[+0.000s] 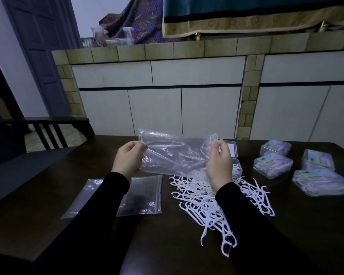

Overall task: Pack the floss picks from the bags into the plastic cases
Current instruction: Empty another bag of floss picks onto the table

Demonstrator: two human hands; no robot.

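Note:
I hold a clear, empty plastic bag [175,153] stretched above the dark table [298,225]. My left hand [127,157] pinches its left edge and my right hand [219,163] pinches its right edge. Below the bag lies a loose heap of white floss picks [211,203]. An open clear plastic case [236,165] with some picks in it sits just behind my right hand, its lid tipped back. Several closed, filled cases [272,165] with coloured labels stand at the right.
A flat empty zip bag [141,197] lies on the table under my left forearm. A dark wooden chair [54,128] stands at the table's left corner. Beyond the table runs a tiled counter with white cabinet doors [167,96].

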